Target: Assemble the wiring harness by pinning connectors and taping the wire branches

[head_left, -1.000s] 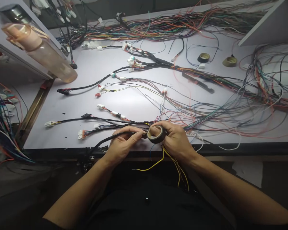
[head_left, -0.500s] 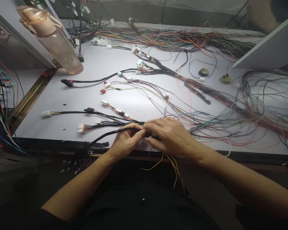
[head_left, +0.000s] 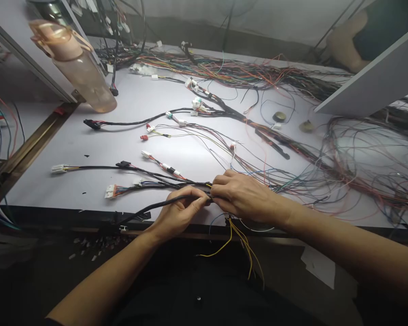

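My left hand [head_left: 182, 209] pinches a black-sheathed cable [head_left: 156, 206] of a wire harness near the table's front edge. Close against its fingertips, my right hand [head_left: 240, 194] is closed on the same harness; what lies under its fingers is hidden. Black-wrapped branches [head_left: 149, 172] run left from my hands and end in a white connector [head_left: 58, 169], a white-and-orange connector [head_left: 110, 191] and a small white connector [head_left: 145, 154]. Yellow wires [head_left: 246, 244] hang over the edge below my right hand.
A pinkish bottle [head_left: 85, 77] stands at the back left. Another harness [head_left: 231, 111] lies across the table beyond my hands. Tape rolls [head_left: 279, 117] sit to the right, near a white panel [head_left: 370, 74]. Loose wires [head_left: 231, 70] pile along the back. A person's arm [head_left: 347, 40] shows far right.
My right hand has turned, its fingers now curled more tightly by my left fingertips. The whole view has shifted slightly, so the table sits lower. My left hand keeps its pinch.
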Demonstrator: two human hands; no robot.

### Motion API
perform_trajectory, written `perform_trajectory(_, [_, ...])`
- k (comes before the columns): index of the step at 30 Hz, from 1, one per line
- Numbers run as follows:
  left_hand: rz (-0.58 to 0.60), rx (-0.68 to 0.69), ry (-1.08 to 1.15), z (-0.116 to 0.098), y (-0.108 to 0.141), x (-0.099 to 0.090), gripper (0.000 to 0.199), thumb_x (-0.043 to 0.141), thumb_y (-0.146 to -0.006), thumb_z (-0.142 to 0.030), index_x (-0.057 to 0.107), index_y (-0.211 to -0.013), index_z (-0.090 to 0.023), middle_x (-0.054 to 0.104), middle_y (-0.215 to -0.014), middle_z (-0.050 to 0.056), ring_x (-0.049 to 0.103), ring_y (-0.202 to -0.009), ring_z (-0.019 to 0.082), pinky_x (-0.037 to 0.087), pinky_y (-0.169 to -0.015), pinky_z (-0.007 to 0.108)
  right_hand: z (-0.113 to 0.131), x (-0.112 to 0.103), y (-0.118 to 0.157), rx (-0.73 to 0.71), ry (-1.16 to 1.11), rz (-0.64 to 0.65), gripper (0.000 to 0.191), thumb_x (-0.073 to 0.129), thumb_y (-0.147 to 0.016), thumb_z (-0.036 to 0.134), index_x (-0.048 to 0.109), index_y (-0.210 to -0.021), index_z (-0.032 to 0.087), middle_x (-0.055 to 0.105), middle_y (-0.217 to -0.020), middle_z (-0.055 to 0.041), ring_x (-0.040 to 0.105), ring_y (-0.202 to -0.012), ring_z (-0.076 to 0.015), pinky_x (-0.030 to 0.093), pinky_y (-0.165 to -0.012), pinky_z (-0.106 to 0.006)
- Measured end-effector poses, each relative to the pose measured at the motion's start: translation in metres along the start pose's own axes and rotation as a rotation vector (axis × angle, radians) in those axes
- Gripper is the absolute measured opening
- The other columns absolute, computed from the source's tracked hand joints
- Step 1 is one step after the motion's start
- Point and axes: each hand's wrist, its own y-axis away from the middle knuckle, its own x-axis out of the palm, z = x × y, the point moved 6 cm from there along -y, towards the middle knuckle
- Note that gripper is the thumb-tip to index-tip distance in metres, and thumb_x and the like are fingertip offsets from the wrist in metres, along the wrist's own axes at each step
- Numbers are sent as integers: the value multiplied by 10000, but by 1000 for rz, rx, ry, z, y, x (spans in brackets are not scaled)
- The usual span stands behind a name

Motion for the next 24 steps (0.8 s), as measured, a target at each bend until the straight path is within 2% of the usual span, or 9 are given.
perform_trajectory(5, [-20, 31, -65, 1, 1, -2, 135, 616, -881, -299, 681, -876, -181, 707, -890, 54, 663, -870, 182, 516, -809, 298, -7, 8, -6, 46, 70, -51, 202, 514, -950, 284, 637, -816, 194, 638, -886, -35, 495, -793, -157, 354, -676, -272])
perform_trajectory(9, [86, 42, -65, -3, 4, 5, 159, 609, -883, -302, 679, -827, -171, 696, -836, 49, 645, -806, 163, 510, -748, 274, -27, 7, -14, 175, 293, -121, 195, 511, -907, 130, 654, -776, 138, 653, -839, -96, 490, -755, -182, 342, -658, -302])
perform_trajectory(11, [80, 32, -46, -4, 4, 5, 165, 615, -879, -312, 683, -826, -172, 697, -827, 46, 645, -796, 159, 509, -741, 268, -36, -1, -14, 230, 339, -157, 212, 485, -908, 106, 658, -786, 112, 657, -857, -125, 494, -783, -201, 346, -686, -319])
perform_trajectory(14, [-3, 21, -15, -4, 1, -1, 161, 638, -864, -328, 699, -868, -179, 706, -868, 47, 656, -843, 166, 512, -806, 283, -41, -20, -11, 227, 334, -255, 310, 419, -985, 279, 659, -867, 123, 660, -914, -114, 498, -827, -212, 354, -722, -323])
perform_trajectory(17, [5, -10, 16, -2, -1, 0, 176, 645, -858, -345, 701, -887, -181, 713, -899, 53, 667, -866, 173, 520, -820, 288, -61, -38, -10, 305, 355, -358, 432, 318, -1013, 347, 664, -890, 119, 663, -893, -122, 507, -823, -218, 357, -724, -330])
perform_trajectory(20, [-3, -51, 89, 1, -1, 2, 173, 668, -842, -340, 682, -888, -173, 714, -867, 49, 686, -843, 171, 535, -786, 273, -100, -42, -15, 438, 391, -396, 423, 291, -996, 281, 634, -1116, 64, 672, -942, -167, 533, -873, -255, 364, -748, -360])
perform_trajectory(22, [-22, -53, 135, 2, 0, 3, 170, 693, -822, -323, 673, -900, -173, 709, -854, 38, 693, -824, 163, 538, -770, 260, -127, -37, -20, 521, 395, -388, 466, 341, -973, 281, 485, -1341, 34, 673, -1023, -186, 551, -944, -282, 372, -797, -386])
perform_trajectory(24, [-50, -37, 172, 2, 0, 2, 191, 718, -798, -307, 665, -928, -178, 700, -871, 27, 697, -808, 158, 539, -758, 257, -140, -33, -25, 544, 396, -391, 516, 389, -963, 328, 426, -1399, 53, 639, -1177, -202, 538, -1072, -313, 350, -898, -445])
